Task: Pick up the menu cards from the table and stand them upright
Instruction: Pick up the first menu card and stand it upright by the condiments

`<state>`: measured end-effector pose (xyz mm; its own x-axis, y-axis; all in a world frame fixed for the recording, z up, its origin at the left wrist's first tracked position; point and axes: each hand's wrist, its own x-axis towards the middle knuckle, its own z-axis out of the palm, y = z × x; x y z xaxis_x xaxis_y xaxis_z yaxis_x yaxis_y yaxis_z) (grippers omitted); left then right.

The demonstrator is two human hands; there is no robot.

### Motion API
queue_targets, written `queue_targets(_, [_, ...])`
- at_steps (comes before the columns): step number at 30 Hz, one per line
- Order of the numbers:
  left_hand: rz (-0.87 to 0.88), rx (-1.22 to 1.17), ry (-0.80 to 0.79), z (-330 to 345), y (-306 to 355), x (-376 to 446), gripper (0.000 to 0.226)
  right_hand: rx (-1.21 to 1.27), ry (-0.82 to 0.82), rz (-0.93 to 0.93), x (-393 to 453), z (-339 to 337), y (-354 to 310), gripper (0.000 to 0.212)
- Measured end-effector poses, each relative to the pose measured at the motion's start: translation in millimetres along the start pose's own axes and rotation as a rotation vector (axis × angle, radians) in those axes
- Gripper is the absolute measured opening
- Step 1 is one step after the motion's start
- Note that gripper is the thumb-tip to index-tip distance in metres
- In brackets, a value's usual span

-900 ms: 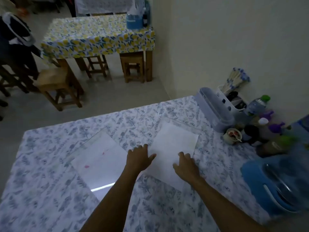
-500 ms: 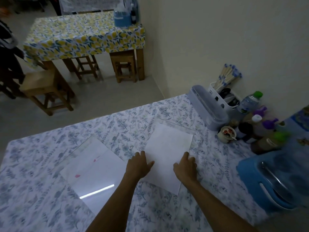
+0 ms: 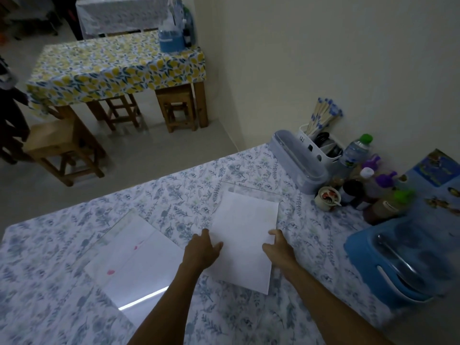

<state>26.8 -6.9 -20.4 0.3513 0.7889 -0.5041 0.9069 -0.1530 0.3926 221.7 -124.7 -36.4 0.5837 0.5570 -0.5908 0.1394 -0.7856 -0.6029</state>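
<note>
Right now both bare hands rest on the white rectangular menu card in its clear plastic sleeve [image 3: 245, 235], which lies flat on the table covered in a blue-and-white floral cloth [image 3: 174, 195]. The left hand [image 3: 201, 251] sits at that card's left edge, fingers loosely spread with the thumb lying on the white sheet. The right hand [image 3: 278, 247] is at the card's right edge, fingers curled at the rim; whether they are already under the edge or only touching it I cannot tell. The card is not lifted.

Left of this card, apart from it, a second white menu card with small pink marks [image 3: 134, 260] lies flat too, a bright strip of reflected light across its near end.

Beyond the held card's far right corner stand a pale grey oblong plastic box [image 3: 296, 160], a white holder of chopsticks [image 3: 321, 125], a clear water bottle with a green cap [image 3: 356, 150] and a small cup [image 3: 327, 197]. To the card's right sits a blue plastic container [image 3: 388, 260].
</note>
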Motion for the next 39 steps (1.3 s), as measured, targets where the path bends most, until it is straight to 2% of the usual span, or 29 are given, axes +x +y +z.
queue_targets(5, [0.017, -0.072, -0.014, -13.3, 3.6, -9.4, 0.079, -0.011, 0.001, -0.048, 0.2, -18.7, 9.1, 0.046])
queue_targets(9, [0.112, -0.124, 0.002, -34.8, 16.6, -23.4, 0.060, 0.014, 0.037, -0.120, -0.1, -43.7, 17.7, 0.042])
queue_targets(11, [0.155, -0.126, 0.005, -46.7, 23.4, -28.1, 0.049, 0.081, -0.013, -0.149, -1.0, -58.4, 23.9, 0.038])
queue_targets(13, [0.173, -0.126, -0.006, -59.3, 31.3, -31.0, 0.039, 0.118, -0.056, -0.212, -7.3, -74.1, 25.6, 0.045])
queue_targets(15, [0.152, -0.161, -0.044, -71.8, 41.6, -31.4, 0.036, 0.135, -0.047, -0.258, -15.8, -89.8, 22.0, 0.043])
queue_targets(18, [0.058, -0.397, -0.135, -93.2, 58.3, -37.0, 0.042, 0.097, -0.032, -0.305, -26.5, -104.9, 14.0, 0.035])
queue_targets(21, [0.087, -0.623, -0.150, -107.6, 64.8, -38.6, 0.052, 0.109, 0.016, -0.311, -25.0, -111.5, 5.2, 0.009])
queue_targets(23, [0.107, -0.714, -0.108, -112.1, 69.6, -35.1, 0.057, 0.135, 0.045, -0.295, -13.0, -114.9, 1.9, 0.036])
queue_targets(25, [0.119, -0.755, -0.053, -112.7, 75.7, -28.1, 0.057, 0.175, 0.050, -0.304, -10.0, -118.2, -8.7, 0.049])
queue_targets(28, [0.157, -0.761, -0.004, -112.0, 79.0, -17.6, 0.056, 0.153, 0.076, -0.331, -13.6, -121.5, -27.9, 0.039])
queue_targets(32, [0.194, -0.738, 0.044, -106.1, 76.9, 1.7, 0.054, 0.061, 0.138, -0.368, 4.7, -120.3, -34.1, 0.042])
queue_targets(37, [0.232, -0.761, 0.027, -95.6, 81.3, 13.3, 0.051, -0.043, 0.143, -0.377, 38.9, -115.3, -29.5, 0.034])
queue_targets(39, [0.271, -0.720, 0.007, -92.6, 84.7, 14.9, 0.045, -0.043, 0.120, -0.388, 46.8, -113.7, -29.7, 0.045])
